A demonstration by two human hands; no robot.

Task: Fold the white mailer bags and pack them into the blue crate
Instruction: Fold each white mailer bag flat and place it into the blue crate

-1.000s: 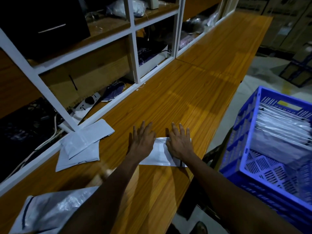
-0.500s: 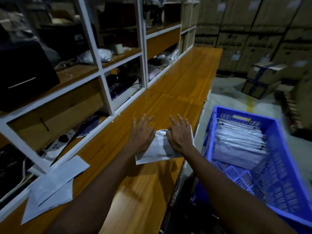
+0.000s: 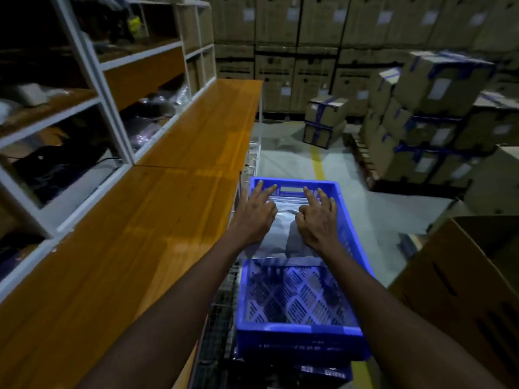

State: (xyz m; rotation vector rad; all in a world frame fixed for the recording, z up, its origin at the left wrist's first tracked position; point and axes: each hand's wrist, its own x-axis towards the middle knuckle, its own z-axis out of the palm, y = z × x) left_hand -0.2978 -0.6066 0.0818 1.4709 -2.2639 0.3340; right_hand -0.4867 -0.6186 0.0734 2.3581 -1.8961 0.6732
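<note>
Lying in blue crate (image 3: 298, 331): apparently folded mailer bags (image 3: 283, 230).

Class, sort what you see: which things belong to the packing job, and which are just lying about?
Job: left hand, right hand, white bags, blue crate.
Lying about: cardboard boxes, shelves.
</note>
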